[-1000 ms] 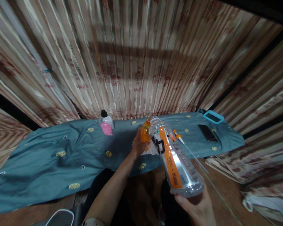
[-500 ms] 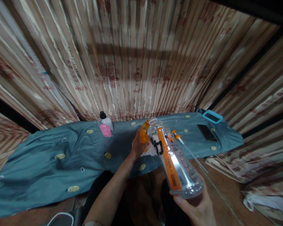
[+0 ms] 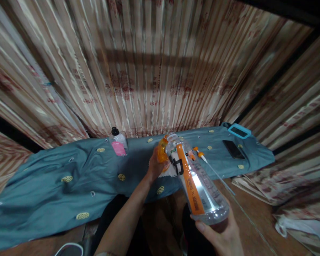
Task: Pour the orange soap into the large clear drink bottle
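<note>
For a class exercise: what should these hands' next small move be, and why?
Probably bring the orange bottle and clear bottle mouth to mouth: the left hand holds the first, the right hand the second, slanted, by its base; their necks appear side by side.

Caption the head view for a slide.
Left hand grips an orange bottle; right hand holds a larger, tilted clear bottle, mouths close together.

With the view shifting slightly, the large clear bottle (image 3: pixel 195 179) at lower centre is appearing a touch farther left, the pink-labelled bottle (image 3: pixel 119 146) left of centre slightly lower.
</note>
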`<state>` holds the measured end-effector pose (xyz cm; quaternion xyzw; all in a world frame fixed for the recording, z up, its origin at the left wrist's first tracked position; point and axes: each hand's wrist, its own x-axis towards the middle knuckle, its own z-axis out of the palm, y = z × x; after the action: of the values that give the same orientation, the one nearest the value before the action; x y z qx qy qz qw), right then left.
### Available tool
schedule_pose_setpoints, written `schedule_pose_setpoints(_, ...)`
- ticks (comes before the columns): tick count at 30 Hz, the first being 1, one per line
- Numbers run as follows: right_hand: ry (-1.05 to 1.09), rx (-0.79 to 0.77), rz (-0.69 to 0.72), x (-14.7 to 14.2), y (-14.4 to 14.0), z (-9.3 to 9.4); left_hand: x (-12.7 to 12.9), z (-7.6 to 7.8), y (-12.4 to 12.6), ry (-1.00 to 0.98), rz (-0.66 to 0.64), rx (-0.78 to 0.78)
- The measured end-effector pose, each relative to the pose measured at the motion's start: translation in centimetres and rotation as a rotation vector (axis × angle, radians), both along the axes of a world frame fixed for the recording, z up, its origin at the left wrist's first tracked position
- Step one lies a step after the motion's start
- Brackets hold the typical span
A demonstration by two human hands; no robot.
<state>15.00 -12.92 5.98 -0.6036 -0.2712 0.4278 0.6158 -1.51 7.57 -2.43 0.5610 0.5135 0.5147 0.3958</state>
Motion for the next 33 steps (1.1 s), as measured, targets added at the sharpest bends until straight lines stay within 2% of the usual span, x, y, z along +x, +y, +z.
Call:
schedule_pose_setpoints(12, -0.021, -0.052, -0.001, -0.1, -0.23, 0.79, 0.04, -0.25, 0.16, 0.017, -0.003, 0.019)
schedule_pose_setpoints(18, -0.054, -0.024, 0.032, 0.13, -0.26, 0.59, 0.0, -0.48, 0.32, 0.025, 0.0, 0.074)
schedule_pose_setpoints(25, -0.013, 0.009, -0.017, 0.17, -0.15, 0.04, -0.06, -0.24, 0.2, 0.037, 0.001, 0.044)
schedule_pose_setpoints(33, -0.032, -0.016, -0.006, 0.01, -0.28, 0.67, -0.12, -0.12, 0.19, 0.054, 0.0, 0.041)
